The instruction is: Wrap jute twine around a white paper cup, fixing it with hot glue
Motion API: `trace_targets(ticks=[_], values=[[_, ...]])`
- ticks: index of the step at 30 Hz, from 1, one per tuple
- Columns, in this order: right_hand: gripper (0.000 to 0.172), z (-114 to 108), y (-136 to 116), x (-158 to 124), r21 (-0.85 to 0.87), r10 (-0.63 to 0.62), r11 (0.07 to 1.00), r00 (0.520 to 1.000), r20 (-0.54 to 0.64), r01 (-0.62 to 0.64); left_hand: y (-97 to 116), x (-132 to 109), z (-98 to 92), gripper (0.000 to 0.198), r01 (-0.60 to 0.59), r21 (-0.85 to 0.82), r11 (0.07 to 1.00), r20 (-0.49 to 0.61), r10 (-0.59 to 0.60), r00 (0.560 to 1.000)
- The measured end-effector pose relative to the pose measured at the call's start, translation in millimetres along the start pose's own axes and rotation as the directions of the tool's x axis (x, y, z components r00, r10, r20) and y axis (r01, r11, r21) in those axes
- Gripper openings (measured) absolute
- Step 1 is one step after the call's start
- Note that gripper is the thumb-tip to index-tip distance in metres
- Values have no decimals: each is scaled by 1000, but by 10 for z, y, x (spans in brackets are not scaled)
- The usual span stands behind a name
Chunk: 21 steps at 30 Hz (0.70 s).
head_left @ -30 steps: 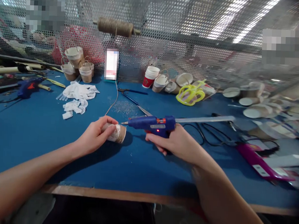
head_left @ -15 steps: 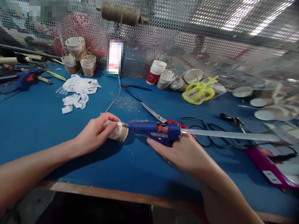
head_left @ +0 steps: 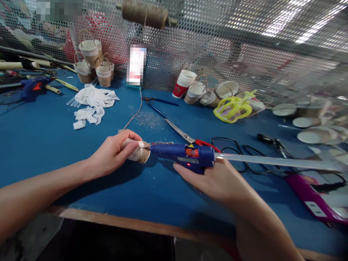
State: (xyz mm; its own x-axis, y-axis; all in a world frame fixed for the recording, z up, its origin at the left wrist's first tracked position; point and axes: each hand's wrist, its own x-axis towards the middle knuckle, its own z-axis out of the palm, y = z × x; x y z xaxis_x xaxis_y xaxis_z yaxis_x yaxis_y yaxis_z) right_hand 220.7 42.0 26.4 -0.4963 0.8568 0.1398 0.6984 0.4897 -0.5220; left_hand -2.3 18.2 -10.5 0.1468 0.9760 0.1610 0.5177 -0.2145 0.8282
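My left hand (head_left: 116, 151) is closed round a small cup (head_left: 144, 155) wrapped in twine, with a whitish band on it, lying on its side. My right hand (head_left: 209, 175) grips a blue glue gun (head_left: 176, 151) whose red light shows. A long clear glue stick (head_left: 264, 160) sticks out of its back. The metal nozzle meets the cup close to my left thumb. From the cup, a strand of twine (head_left: 136, 113) runs up toward a twine spool (head_left: 144, 14) on the mesh. Red-handled scissors (head_left: 183, 134) lie just behind the glue gun.
White lace strips (head_left: 93, 96) lie at the left, near several twine-wrapped cups (head_left: 104, 75). A second glue gun (head_left: 35, 87) rests at the far left. Blue-handled pliers (head_left: 159, 101), paper cups (head_left: 184, 84), a yellow woven piece (head_left: 233, 109) and a purple power strip (head_left: 311, 198) are also on the table.
The camera view has shifted slightly. Both hands keep their holds, and the nozzle stays at the cup.
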Motion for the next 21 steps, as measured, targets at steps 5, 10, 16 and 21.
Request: trace_targets(ticks=[5, 10, 16, 21], values=[[19, -7, -28, 3, -46, -13, 999, 1000, -14, 13, 12, 2, -6, 23, 14, 27, 1000, 0, -14, 1000], [19, -8, -30, -55, -50, -7, 999, 1000, 5, 7, 20, 21, -11, 23, 20, 40, 999, 5, -21, 1000], [23, 14, -90, -72, -57, -49, 997, 999, -1, 49, 4, 39, -5, 24, 39, 32, 999, -3, -39, 999], [22, 0, -125, -63, -90, -92, 992, 993, -80, 85, 5, 47, 2, 24, 45, 31, 999, -15, -44, 999]])
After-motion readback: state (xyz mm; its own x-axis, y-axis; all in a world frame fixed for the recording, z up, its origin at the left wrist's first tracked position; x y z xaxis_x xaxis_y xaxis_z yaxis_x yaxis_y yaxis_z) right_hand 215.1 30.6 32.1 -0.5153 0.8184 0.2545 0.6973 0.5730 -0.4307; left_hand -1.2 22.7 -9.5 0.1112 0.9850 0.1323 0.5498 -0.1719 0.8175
